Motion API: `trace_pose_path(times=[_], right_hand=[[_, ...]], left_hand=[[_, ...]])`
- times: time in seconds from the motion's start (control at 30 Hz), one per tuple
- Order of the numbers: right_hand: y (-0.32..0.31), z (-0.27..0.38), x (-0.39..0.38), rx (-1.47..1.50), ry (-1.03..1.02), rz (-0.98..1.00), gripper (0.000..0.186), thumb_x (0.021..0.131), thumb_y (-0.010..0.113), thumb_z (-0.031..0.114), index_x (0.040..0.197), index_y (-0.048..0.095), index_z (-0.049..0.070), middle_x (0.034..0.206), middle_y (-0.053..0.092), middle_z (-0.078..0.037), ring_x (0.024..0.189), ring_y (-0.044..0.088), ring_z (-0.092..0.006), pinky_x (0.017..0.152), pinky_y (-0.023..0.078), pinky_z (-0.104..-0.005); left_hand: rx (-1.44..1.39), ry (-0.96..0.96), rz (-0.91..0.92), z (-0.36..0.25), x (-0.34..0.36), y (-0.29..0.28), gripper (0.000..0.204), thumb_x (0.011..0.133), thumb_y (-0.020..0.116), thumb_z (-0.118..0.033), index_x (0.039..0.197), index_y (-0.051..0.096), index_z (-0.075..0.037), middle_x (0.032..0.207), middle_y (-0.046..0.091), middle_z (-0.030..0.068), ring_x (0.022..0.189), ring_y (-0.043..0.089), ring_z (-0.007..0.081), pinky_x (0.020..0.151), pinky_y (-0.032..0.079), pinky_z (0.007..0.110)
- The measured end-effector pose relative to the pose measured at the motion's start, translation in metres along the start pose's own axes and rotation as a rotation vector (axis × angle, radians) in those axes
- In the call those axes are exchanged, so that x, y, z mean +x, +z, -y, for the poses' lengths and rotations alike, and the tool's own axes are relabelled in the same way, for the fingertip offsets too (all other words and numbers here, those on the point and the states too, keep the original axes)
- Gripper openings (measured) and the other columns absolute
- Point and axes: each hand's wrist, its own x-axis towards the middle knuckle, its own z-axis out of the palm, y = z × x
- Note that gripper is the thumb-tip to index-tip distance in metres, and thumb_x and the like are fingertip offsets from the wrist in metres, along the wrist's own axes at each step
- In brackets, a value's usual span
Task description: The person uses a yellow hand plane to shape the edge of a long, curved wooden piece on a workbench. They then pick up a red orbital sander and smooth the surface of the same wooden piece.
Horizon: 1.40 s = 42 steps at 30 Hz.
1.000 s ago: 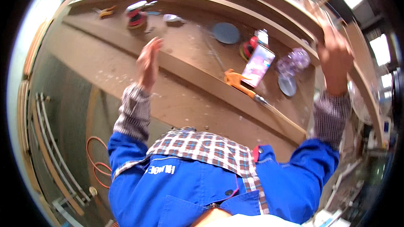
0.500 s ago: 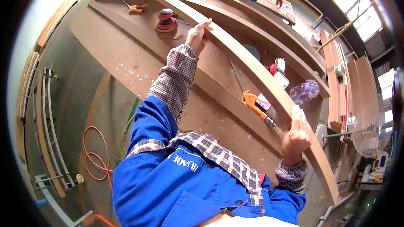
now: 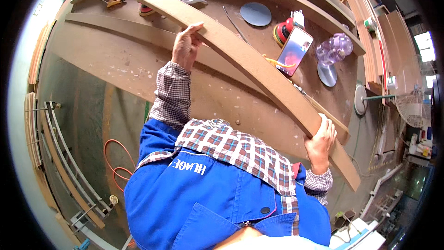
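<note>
A long, light-brown wooden board (image 3: pixel 252 62) runs slantwise over the workbench (image 3: pixel 125 62), from far left to near right. My left hand (image 3: pixel 186 46) is closed on its near edge, left of the middle. Toward its near right end, my right hand (image 3: pixel 321 140) grips it with fingers over the top. The board's broad face shows. Beneath it, a second wooden strip (image 3: pixel 222 71) lies along the bench, partly covered. Just beyond the board are a phone (image 3: pixel 295 52) and an orange-handled tool (image 3: pixel 276 63), mostly hidden.
Farther across the bench sit a red sander (image 3: pixel 281 31), a purple clear bottle (image 3: pixel 334 50), grey discs (image 3: pixel 255 14) and yellow-handled pliers (image 3: pixel 114 2). Another curved strip (image 3: pixel 319 15) borders the far side. A red hose (image 3: pixel 111 159) and a metal rack (image 3: pixel 69 157) are at left; a fan (image 3: pixel 411 107) stands right.
The board has turned to show its broad face, with both hands still on it. The view has shifted, uncovering the phone and a disc; the other person is out of sight.
</note>
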Motion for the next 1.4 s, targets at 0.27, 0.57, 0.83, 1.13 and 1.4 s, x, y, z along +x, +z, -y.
trace_pose_path(times=[0.27, 0.57, 0.83, 1.13, 1.4], right_hand=[[0.016, -0.019, -0.021, 0.057, -0.049, -0.033, 0.061, 0.058, 0.072, 0.008, 0.115, 0.05, 0.008, 0.103, 0.054, -0.013, 0.102, 0.052, -0.0325, 0.095, 0.036, -0.0437], [0.027, -0.039, -0.019, 0.063, -0.138, 0.04, 0.056, 0.058, 0.071, 0.012, 0.111, 0.052, 0.008, 0.101, 0.055, -0.011, 0.101, 0.053, -0.0311, 0.094, 0.037, -0.0419], [0.041, -0.048, -0.022, 0.03, -0.182, 0.078, 0.052, 0.061, 0.071, 0.014, 0.11, 0.053, 0.007, 0.101, 0.056, -0.012, 0.101, 0.053, -0.0319, 0.094, 0.037, -0.0421], [0.047, -0.068, -0.037, 0.046, -0.195, 0.207, 0.057, 0.058, 0.07, 0.006, 0.113, 0.053, 0.004, 0.104, 0.058, -0.013, 0.102, 0.054, -0.033, 0.093, 0.039, -0.0417], [0.037, -0.06, -0.058, 0.019, -0.16, 0.201, 0.055, 0.062, 0.07, 0.008, 0.115, 0.055, 0.005, 0.106, 0.059, -0.012, 0.103, 0.055, -0.0321, 0.095, 0.038, -0.0419]], left_hand=[[-0.096, -0.092, 0.001, -0.001, -0.069, -0.031, 0.007, 0.087, 0.065, -0.007, 0.093, 0.068, -0.004, 0.087, 0.068, 0.0014, 0.079, 0.063, 0.0094, 0.069, 0.048, 0.022], [-0.001, -0.106, -0.165, 0.01, -0.125, -0.065, 0.013, 0.084, 0.069, -0.009, 0.096, 0.07, -0.004, 0.088, 0.07, 0.0012, 0.072, 0.064, 0.0065, 0.059, 0.051, 0.018], [-0.01, -0.249, -0.289, 0.028, -0.138, -0.078, 0.008, 0.082, 0.071, -0.01, 0.09, 0.07, -0.008, 0.081, 0.068, -0.0016, 0.066, 0.059, 0.0044, 0.054, 0.042, 0.018], [0.02, -0.269, -0.068, 0.048, -0.156, -0.09, 0.027, 0.084, 0.065, -0.004, 0.109, 0.056, 0.004, 0.097, 0.064, 0.0071, 0.086, 0.063, 0.0144, 0.076, 0.051, 0.027], [0.224, -0.374, 0.149, 0.034, -0.172, -0.104, 0.053, 0.087, 0.062, -0.013, 0.13, 0.041, 0.01, 0.124, 0.057, 0.0184, 0.115, 0.058, 0.0264, 0.096, 0.05, 0.041]])
